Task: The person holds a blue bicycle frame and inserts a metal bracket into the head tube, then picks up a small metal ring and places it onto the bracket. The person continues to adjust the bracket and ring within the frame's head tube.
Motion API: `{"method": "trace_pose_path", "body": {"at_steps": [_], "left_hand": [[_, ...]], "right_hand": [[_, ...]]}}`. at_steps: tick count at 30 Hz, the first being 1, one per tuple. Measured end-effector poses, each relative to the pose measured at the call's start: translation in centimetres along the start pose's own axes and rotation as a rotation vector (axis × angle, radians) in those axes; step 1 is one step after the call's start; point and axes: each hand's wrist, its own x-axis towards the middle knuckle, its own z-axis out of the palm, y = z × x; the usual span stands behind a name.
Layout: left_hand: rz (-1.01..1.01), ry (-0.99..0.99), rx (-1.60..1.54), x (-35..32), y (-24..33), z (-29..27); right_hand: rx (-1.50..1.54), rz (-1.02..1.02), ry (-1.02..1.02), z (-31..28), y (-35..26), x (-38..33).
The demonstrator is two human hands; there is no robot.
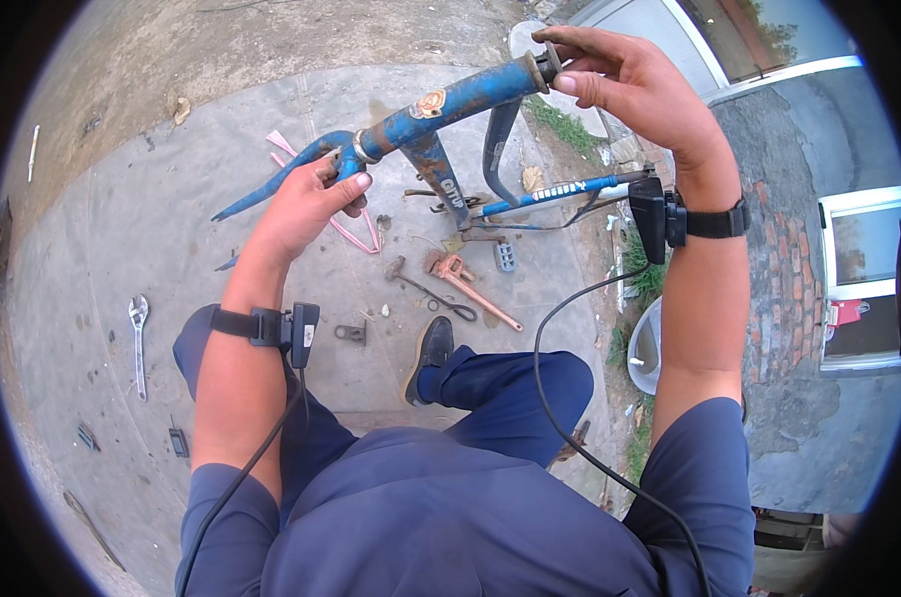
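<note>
A blue, rust-worn bicycle frame (470, 97) is tilted in front of me, its thick head tube slanting from lower left to upper right. At the left end the blue fork (281, 181) sits against it, the blades pointing left. My left hand (309, 211) is closed round the fork's crown, thumb on the near side. At the tube's upper right end, my right hand (634, 88) pinches the dark headset nut (547, 68) between thumb and fingers. The fingers partly hide that nut. A grey pedal (505, 257) hangs on the crank below the frame.
On the concrete (92, 259) lie an orange pipe wrench (470, 286), a hammer (396, 267), an adjustable wrench (139, 338), a small metal bracket (351, 332) and pink strips (356, 237). A white basin (646, 346) stands by the brick wall (784, 289) at right. Cables run along both arms.
</note>
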Motion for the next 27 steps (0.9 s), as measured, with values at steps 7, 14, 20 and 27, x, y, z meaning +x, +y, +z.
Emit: {"method": "trace_pose_path", "body": {"at_steps": [7,14,20,27], "left_hand": [[-0.001,0.004,0.003,0.0,0.0,0.0],[-0.015,-0.002,0.009,-0.1,0.2,0.0],[-0.016,0.006,0.009,-0.1,0.1,0.0],[-0.009,0.004,0.004,0.0,0.0,0.0]], "right_hand": [[0.035,-0.11,0.036,0.5,0.5,0.0],[-0.019,0.03,0.036,0.4,-0.1,-0.1],[-0.124,0.269,0.054,0.6,-0.7,0.4],[-0.077,-0.174,0.238,2.5,1.1,0.4]]}}
